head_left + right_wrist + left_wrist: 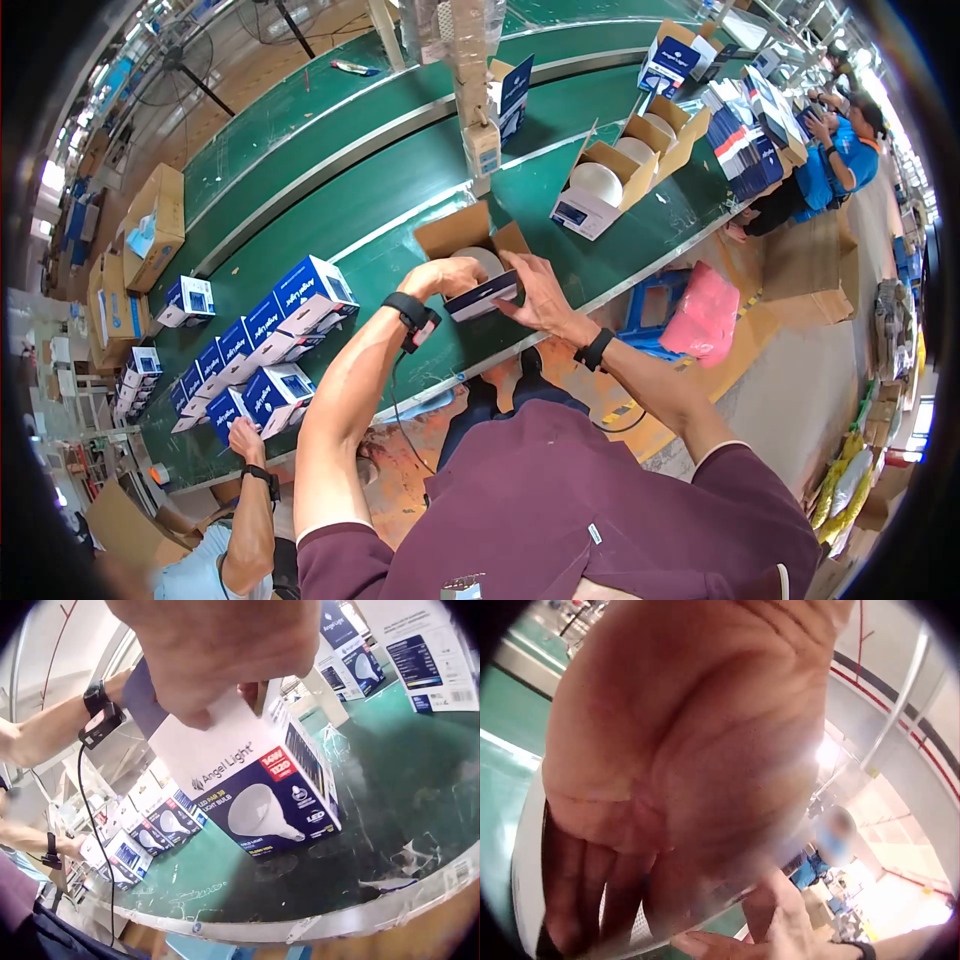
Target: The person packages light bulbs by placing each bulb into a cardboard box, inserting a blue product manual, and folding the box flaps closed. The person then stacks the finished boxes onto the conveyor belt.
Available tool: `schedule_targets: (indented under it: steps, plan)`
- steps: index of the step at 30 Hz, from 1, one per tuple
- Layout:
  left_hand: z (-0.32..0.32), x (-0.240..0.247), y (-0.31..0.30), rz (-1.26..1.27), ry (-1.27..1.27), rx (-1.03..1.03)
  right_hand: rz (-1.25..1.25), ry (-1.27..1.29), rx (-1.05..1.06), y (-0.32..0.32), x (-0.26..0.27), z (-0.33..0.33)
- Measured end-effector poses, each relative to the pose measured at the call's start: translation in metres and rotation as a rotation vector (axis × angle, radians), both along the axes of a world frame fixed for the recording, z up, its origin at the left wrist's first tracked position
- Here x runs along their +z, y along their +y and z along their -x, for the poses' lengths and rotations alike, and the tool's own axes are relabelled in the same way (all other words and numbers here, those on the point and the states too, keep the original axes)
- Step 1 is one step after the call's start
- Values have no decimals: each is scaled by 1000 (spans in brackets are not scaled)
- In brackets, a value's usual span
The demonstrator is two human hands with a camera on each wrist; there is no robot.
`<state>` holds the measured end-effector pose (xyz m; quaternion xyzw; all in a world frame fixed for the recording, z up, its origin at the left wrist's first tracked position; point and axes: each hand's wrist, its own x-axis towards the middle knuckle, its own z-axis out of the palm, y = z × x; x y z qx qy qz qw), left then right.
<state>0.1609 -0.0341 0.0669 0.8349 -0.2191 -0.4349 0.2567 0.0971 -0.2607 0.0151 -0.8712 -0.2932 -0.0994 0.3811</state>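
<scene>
An Angel Light bulb box [255, 802], white and dark blue with a bulb picture, stands on the green bench with its brown inner flaps up. Inside it shows the white round face of a light bulb [484, 262]. My left hand [452, 277] reaches into the open top, fingers [592, 889] pointing down beside a white dimpled surface; the fingertips are hidden. With my right hand [540, 295] I pinch the near right top edge of the box, thumb outside on the white front and fingers over the rim.
Several closed bulb boxes [265, 325] line the bench at left, where another person's hand [245, 440] touches one. Open boxes with white bulbs [596, 185] stand at right, near stacked flat cartons [745, 150]. A post [478, 110] rises behind the box.
</scene>
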Motion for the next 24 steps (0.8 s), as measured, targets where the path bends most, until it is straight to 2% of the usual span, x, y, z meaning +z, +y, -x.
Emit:
schedule_targets:
  steps: [2,6,7,11,16,18,19,20,22,24]
  plan:
    - [-3,-35,13,220,-12,119,-50,57,-41,-1,-6,1]
    - [6,-27,17,237,8,308,-112,100,-94,3,-11,5]
    - [9,-25,17,302,95,396,-132,102,-97,4,-9,5]
    - [7,-26,16,160,53,287,-39,73,-50,2,-8,4]
    - [10,-23,13,172,38,281,-74,120,36,-1,-9,0]
    - [15,-20,13,182,-22,268,-132,238,129,-3,-18,-7]
    - [18,-22,13,284,-30,289,-159,297,175,-5,-23,-10]
    - [21,-23,14,320,4,280,-130,238,207,-8,-27,-13]
    - [29,-21,11,235,-135,213,-69,130,268,-11,-24,-14]
    - [27,-21,10,236,-129,238,-57,133,224,-9,-18,-12]
